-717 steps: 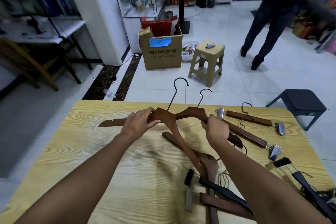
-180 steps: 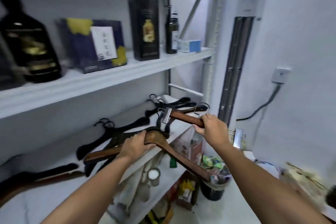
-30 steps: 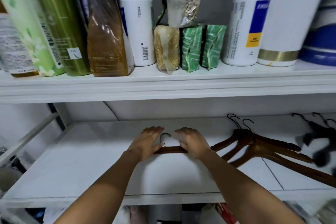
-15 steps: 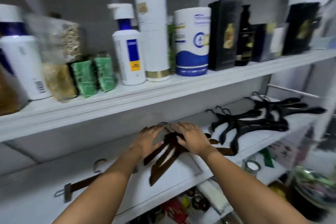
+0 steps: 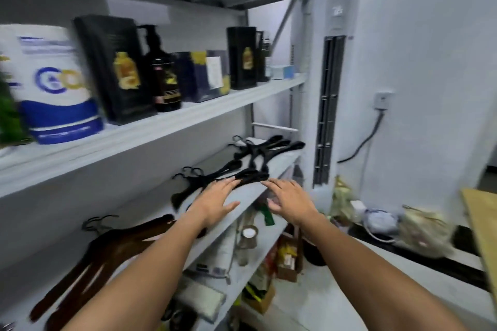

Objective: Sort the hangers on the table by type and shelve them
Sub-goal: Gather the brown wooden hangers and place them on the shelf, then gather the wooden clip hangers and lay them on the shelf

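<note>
Both hands are empty, fingers spread: the left hand point(image 5: 215, 203) over the shelf point(image 5: 242, 196) edge, the right hand point(image 5: 291, 200) just beside it. Brown hangers point(image 5: 107, 252) and black hangers point(image 5: 215, 177) lie grouped on this shelf, so the shelving step looks finished. I judge the next move is a return to the worktop point(image 5: 481, 226) for any remaining hangers.

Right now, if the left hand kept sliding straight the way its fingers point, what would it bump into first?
Most likely the black hangers on the shelf. The left hand lies flat and open, and its fingertips already look almost against the nearest one. Depth is hard to judge, so that gap is uncertain.
</note>
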The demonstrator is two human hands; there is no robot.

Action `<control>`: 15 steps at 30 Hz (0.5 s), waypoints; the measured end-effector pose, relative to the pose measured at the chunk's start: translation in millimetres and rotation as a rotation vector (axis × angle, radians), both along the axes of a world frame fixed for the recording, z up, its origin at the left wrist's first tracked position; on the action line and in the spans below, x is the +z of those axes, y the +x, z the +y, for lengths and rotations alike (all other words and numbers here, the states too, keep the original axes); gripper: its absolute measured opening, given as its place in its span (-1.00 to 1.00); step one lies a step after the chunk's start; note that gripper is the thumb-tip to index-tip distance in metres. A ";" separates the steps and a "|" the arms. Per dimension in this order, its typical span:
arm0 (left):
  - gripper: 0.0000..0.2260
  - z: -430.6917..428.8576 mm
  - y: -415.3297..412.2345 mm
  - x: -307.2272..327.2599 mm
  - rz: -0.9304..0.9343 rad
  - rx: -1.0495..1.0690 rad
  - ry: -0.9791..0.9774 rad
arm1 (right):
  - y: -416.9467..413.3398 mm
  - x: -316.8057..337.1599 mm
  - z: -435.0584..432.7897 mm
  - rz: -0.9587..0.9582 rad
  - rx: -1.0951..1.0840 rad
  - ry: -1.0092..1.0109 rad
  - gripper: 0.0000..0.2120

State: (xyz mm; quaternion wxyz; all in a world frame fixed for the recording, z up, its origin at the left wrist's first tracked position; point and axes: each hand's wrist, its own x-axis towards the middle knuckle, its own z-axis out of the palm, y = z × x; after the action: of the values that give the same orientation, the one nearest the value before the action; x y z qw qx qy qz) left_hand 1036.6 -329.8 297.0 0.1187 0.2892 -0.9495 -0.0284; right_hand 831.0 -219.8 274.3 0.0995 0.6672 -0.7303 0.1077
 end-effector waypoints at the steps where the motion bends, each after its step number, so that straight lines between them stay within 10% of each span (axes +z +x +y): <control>1: -0.46 4.3 -23.9 0.2 -0.009 -0.040 -0.011 | -20.2 -0.2 12.5 0.003 -0.033 -0.012 -0.48; 15: -0.46 118.3 -298.1 -34.3 -0.059 -0.581 0.002 | -217.5 -35.1 230.9 -0.044 -0.587 -0.028 -0.53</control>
State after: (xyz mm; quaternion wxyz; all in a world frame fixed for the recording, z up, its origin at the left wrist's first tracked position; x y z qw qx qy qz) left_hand 738.5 -211.5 262.7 0.0774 0.0062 -0.9955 -0.0539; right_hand 613.5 11.1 239.2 0.1199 0.4236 -0.8924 0.0988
